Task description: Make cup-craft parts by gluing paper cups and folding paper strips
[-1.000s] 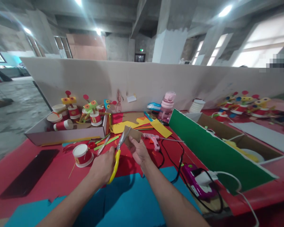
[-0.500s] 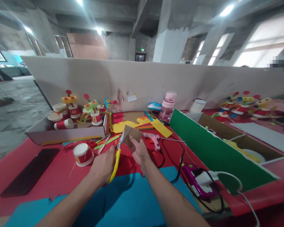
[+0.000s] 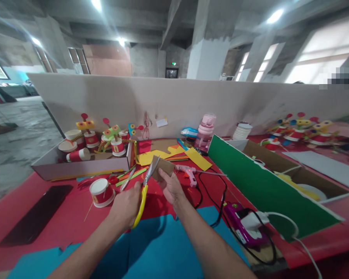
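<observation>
My left hand (image 3: 127, 207) is closed around the yellow-handled scissors (image 3: 143, 205), its fingers through the near handle loop. The blades point up and away, meeting the left edge of a small piece of brown cardboard (image 3: 164, 167). My right hand (image 3: 170, 186) pinches that cardboard from its lower right side, thumb on top. To the left of my left hand stands a red and white paper cup (image 3: 101, 192), upside down on the table. Under my forearms lie blue paper sheets (image 3: 163, 248). A pink glue gun (image 3: 189, 173) rests just right of my right hand.
A white box (image 3: 84, 170) with cup figures stands at the back left. A green-sided box (image 3: 267, 190) fills the right. Near it sit a purple power strip (image 3: 244, 224) and cables. A black tray-like slab (image 3: 36, 215) lies left; yellow paper (image 3: 198, 159) lies behind.
Both hands hold nearly the same pose on the scissors and cardboard. The whole view has shifted slightly, with the scene a little lower in the picture.
</observation>
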A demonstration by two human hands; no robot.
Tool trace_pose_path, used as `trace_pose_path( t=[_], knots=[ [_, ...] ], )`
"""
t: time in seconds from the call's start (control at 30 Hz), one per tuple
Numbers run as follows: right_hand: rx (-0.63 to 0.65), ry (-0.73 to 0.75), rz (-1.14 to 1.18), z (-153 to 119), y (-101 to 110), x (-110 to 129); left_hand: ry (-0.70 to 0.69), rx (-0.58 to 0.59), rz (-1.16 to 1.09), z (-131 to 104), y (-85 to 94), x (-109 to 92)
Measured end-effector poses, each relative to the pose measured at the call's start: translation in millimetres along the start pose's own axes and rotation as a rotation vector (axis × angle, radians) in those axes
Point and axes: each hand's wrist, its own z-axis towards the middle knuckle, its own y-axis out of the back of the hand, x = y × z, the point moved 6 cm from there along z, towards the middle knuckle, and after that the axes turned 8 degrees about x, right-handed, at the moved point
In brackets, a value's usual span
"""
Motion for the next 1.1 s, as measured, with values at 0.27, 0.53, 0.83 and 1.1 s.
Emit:
trace_pose_path(
  t=[0.27,0.53,0.83,1.1],
  knots=[
    [-0.021,-0.023,-0.008,2.6,6.2,-3.4,0.003,0.013,-0.006,0.1,-1.8,2.0],
    [-0.026,-0.026,-0.018,3.1,8.0,-2.4,0.007,0.037,-0.035,1.3,-0.7,1.0],
    [0.034,-0.031,-0.083,5.0,11.6,6.9,0.029,0.06,0.018,-3.5,6.9,-0.4],
    [0.039,-0.039,-0.09,3.8,7.2,7.2,-0.04,0.01,-0.068,-1.1,1.2,2.4]
  ],
)
